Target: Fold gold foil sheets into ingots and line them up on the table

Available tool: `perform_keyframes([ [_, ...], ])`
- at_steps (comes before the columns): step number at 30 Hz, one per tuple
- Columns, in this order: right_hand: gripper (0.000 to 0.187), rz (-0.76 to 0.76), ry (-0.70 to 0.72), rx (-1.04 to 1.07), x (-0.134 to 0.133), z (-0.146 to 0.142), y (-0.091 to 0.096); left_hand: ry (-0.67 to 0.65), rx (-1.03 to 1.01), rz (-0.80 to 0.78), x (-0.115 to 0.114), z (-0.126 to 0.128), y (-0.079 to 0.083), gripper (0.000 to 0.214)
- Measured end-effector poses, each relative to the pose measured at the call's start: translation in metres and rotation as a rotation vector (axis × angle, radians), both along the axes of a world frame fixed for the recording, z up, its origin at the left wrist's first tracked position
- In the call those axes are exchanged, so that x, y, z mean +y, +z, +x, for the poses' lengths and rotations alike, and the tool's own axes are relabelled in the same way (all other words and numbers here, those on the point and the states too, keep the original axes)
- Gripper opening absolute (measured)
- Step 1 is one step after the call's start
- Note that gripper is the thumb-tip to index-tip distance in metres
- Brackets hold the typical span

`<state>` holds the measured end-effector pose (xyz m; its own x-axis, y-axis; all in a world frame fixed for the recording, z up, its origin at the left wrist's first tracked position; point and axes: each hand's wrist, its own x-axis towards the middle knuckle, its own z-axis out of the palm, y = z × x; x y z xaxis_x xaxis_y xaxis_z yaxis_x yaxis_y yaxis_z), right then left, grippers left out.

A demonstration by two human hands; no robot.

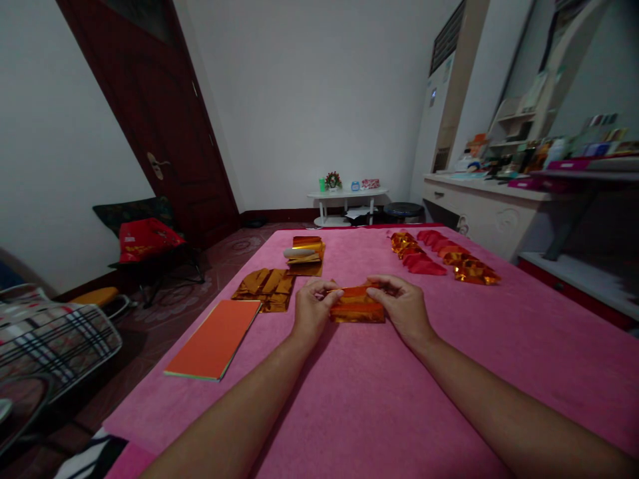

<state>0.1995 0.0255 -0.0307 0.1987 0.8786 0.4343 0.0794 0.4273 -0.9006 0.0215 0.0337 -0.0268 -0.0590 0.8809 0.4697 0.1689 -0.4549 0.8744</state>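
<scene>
Both hands pinch a shiny orange-gold foil paper sheet (pixel 357 306) at its two upper corners, low over the pink tablecloth (pixel 379 399). My left hand (pixel 315 307) is closed on its left end, thumb on top. On the right end my right hand (pixel 402 307) is closed in the same way. Creases or folds run across the sheet. Just left of my left hand lies a pile of folded gold foil paper (pixel 267 287). Behind that pile is a stack of gold foil sheets (pixel 307 268) with a pale oblong object (pixel 299 253) on it.
A stack of orange paper (pixel 217 338) lies at the table's left edge. Two rows of red and gold folded foil pieces (pixel 414 254) sit at the far right. Beyond are a white side table (pixel 347 195), a dresser (pixel 492 206), and a chair with a red bag (pixel 147 239).
</scene>
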Motion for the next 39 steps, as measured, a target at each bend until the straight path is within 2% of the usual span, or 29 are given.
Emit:
perform_keyframes([
  [3, 0.028, 0.005, -0.004, -0.02, 0.001, 0.001, -0.001, 0.063, 0.026, 0.104, -0.001, -0.001, 0.003, 0.002],
  [5, 0.026, 0.044, -0.011, -0.06, 0.001, 0.001, 0.0, 0.05, 0.021, 0.127, -0.001, -0.002, 0.003, 0.001],
  [8, 0.028, 0.1, -0.041, -0.11, 0.001, 0.001, 0.002, -0.046, -0.035, 0.031, 0.001, -0.001, 0.0, 0.004],
  [11, 0.038, 0.071, -0.056, -0.078, 0.001, 0.001, 0.003, -0.114, -0.099, -0.093, 0.001, 0.002, -0.003, 0.009],
  [17, 0.04, -0.041, 0.024, 0.097, 0.002, 0.002, 0.002, -0.129, -0.158, -0.069, -0.002, 0.004, 0.0, 0.011],
  [24, 0.039, -0.071, 0.044, 0.133, -0.002, 0.001, 0.005, -0.162, 0.072, 0.07, -0.003, 0.004, -0.003, 0.02],
  [28, 0.033, -0.056, 0.037, 0.076, -0.004, -0.001, 0.008, -0.14, 0.162, 0.126, -0.008, 0.005, 0.005, 0.021],
  [36, 0.026, -0.009, 0.046, 0.048, -0.006, -0.001, 0.008, -0.111, 0.208, 0.218, -0.015, 0.006, 0.017, 0.017],
  [39, 0.024, -0.006, 0.078, 0.04, -0.005, -0.001, 0.006, -0.116, 0.172, 0.17, -0.017, 0.009, 0.017, 0.015],
])
